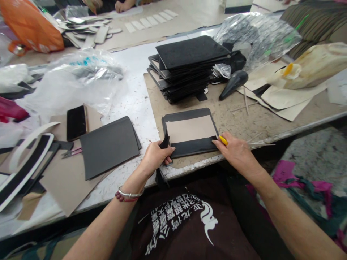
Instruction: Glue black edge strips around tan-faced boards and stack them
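A dark panel (189, 115) with a beige sheet (191, 129) across its middle lies at the table's front edge. My left hand (158, 153) is closed at its lower left corner, with a black strip (164, 141) pinched by the thumb and fingers. The strip's loose end hangs below the table edge. At the lower right corner, my right hand (236, 151) is closed around a small yellow tool (223, 140); most of it is hidden in the palm. The right fingertips touch the panel's edge.
Behind the panel stands a stack of black panels (192, 54). A black teardrop-shaped object (233, 83) and a glue-stained container (314, 68) sit to the right. On the left lie grey sheets (110, 148), a phone (76, 123) and clear plastic (78, 81). Another person's hand (124, 5) is across the table.
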The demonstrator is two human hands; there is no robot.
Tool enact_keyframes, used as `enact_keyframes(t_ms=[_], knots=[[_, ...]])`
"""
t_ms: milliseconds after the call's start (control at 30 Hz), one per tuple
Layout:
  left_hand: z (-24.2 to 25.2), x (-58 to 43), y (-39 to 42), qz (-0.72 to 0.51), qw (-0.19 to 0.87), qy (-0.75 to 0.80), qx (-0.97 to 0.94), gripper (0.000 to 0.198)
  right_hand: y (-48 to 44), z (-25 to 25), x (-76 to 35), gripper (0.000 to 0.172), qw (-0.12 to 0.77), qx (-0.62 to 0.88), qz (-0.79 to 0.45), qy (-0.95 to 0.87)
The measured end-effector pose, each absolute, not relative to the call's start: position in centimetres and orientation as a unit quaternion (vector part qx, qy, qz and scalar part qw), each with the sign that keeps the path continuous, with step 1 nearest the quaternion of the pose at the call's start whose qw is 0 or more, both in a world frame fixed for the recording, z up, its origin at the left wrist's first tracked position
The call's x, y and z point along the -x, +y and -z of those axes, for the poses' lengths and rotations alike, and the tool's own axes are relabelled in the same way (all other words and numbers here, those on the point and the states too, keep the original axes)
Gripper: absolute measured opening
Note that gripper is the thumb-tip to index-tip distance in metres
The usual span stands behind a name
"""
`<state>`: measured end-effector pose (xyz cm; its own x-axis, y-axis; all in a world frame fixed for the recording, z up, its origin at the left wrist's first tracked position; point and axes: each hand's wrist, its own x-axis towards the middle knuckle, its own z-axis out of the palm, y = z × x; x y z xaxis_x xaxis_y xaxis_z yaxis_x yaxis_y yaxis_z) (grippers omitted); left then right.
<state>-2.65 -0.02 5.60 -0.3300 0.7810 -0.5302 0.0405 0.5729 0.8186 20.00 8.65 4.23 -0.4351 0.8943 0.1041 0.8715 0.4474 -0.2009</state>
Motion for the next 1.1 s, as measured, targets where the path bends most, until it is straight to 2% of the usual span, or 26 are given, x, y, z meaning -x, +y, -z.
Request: enact_keyframes(t_ms=[1100], knots=[[-5.09, 2.83, -0.03, -0.37, 0.516, 0.722, -0.276, 0.015, 8.81, -3.88, -19.66, 0.014, 0.063, 0.538, -0.066, -0.838]])
